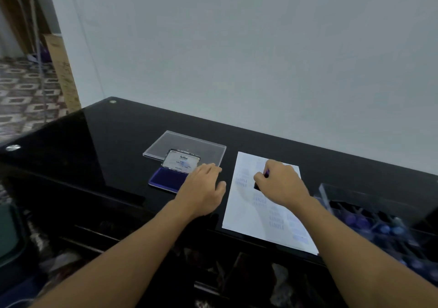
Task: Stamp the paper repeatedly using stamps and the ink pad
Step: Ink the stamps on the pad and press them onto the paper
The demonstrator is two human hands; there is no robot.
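- Black and glossy, the surface (106, 142) carries everything we see here, with a pale wall behind it.
- A white paper (246, 215) lies at its near edge, right of centre, and we can read faint blue "SAMPLE" prints scattered down it.
- Our right hand (282, 187) is over the upper half of the paper, fingers clenched round a stamp (257, 185) with its dark base down at the sheet. We cannot tell whether it touches.
- The ink pad (166, 177) lies open just left of the paper, showing a blue pad, its labelled lid (181, 162) folded back.
- Our left hand (203, 189) rests by the ink pad's right corner, fingers loose, spread and holding nothing.
- A clear plastic cover (187, 144) lies behind the ink pad.
- At far right, a clear box (379, 213) holds blurred purple and blue stamps.
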